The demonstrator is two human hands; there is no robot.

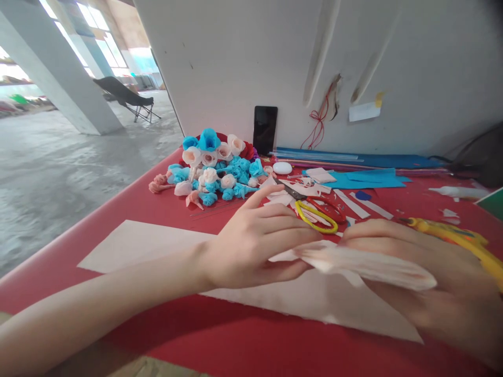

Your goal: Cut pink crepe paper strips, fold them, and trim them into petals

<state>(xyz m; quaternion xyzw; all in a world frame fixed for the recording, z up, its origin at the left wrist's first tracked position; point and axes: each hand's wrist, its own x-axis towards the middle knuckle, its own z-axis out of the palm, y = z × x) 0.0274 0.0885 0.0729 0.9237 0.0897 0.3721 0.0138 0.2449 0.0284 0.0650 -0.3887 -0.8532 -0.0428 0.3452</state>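
A pale crepe paper piece (373,269), gathered like a flower, is held between my two hands. My left hand (255,243) pinches its narrow end between thumb and fingers, with the index finger lifted away. On the right, my right hand (444,309) is closed around its wider part; blur and the paper hide some of these fingers. Beneath both hands a long pale paper sheet (314,298) lies across the red tabletop (188,335). Just beyond them rest scissors (318,222) with one yellow and one red handle.
Blue, white and pink paper flowers (208,173) are heaped at back left. A phone (265,130) leans against the wall near a white oval object (282,168). Blue paper (361,178) and paper scraps lie behind the scissors. A yellow glue gun (451,230) sits at right.
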